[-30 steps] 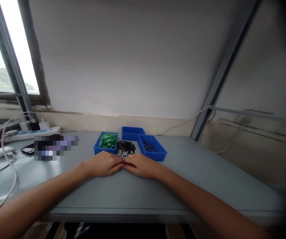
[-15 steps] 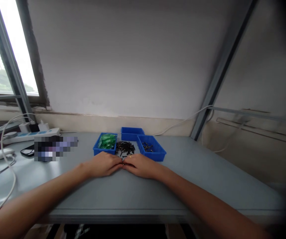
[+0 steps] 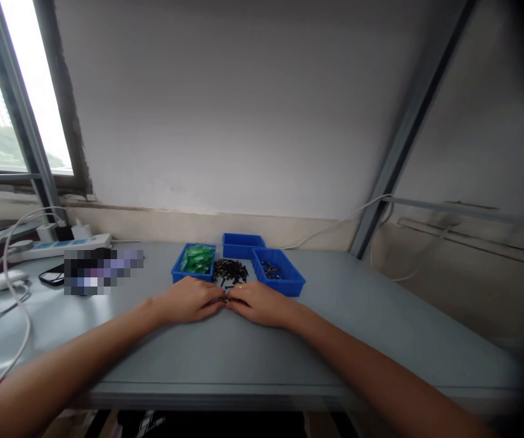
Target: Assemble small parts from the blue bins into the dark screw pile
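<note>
A small metal fastener (image 3: 224,299) sits between the left hand (image 3: 191,300) and the right hand (image 3: 258,304), pinched by the fingertips of both. It looks dark with a brassy glint, mostly hidden by the fingers. Just beyond lies a pile of dark screws (image 3: 231,270), flanked by the blue bin of green packets (image 3: 175,275) on the left and the blue bin of metal parts (image 3: 292,286) on the right. Bare grey tabletop (image 3: 225,359) spreads from the hands to the near edge.

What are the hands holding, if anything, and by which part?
A small metallic piece is between the fingertips of the left hand and right hand, seemingly pinched by both; too small to tell which part.
</note>
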The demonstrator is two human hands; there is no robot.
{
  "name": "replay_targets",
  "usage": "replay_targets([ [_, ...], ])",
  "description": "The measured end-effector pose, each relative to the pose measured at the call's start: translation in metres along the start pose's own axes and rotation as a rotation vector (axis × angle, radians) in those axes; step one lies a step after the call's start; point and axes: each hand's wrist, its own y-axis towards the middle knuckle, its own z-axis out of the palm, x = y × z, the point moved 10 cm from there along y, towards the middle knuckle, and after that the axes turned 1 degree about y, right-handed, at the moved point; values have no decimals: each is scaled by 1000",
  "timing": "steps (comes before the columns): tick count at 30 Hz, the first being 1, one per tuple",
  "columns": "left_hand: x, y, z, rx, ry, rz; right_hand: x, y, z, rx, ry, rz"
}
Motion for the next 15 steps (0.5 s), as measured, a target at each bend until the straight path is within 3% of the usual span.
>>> replay_targets([
  [15,0,1,-1,8,-2,-25,-2,-1,-2,17,-3,33],
])
